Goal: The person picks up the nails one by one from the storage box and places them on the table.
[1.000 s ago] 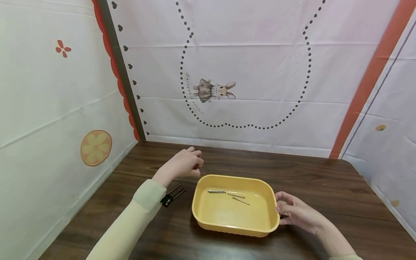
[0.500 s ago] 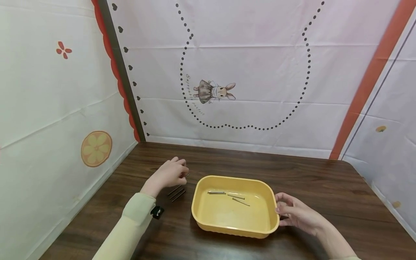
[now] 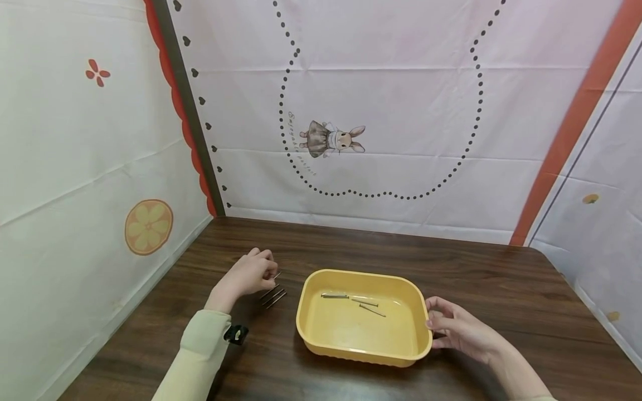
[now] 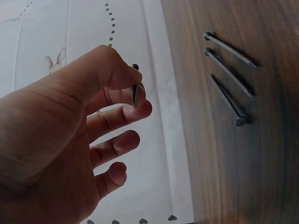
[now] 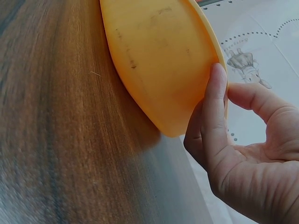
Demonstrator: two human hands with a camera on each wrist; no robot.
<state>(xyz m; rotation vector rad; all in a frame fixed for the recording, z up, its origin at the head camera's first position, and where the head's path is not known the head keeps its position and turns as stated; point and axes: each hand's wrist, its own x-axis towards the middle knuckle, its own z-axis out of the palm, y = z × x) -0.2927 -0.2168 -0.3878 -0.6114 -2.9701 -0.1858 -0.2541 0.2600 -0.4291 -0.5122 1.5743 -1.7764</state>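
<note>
Nail pinched beside a yellow tray

Sleeves are seen nearest, at the lower edge of the head view. The right hand (image 3: 458,329) is laid against the right rim of the yellow tray (image 3: 311,328), thumb over the edge and fingers under it, so the rim is gripped. Three nails (image 3: 353,301) are seen lying inside the tray on its far half. The tray is set on the dark wooden desk (image 3: 501,278). To its left, the left hand (image 3: 248,274) is held just above the desk, and a single nail (image 4: 135,91) is pinched between thumb and forefinger, the other fingers loosely curled. Three more nails (image 4: 230,73) are laid side by side on the desk just beside that hand. Behind the desk, a backdrop (image 3: 381,100) printed with a rabbit is hung.
</note>
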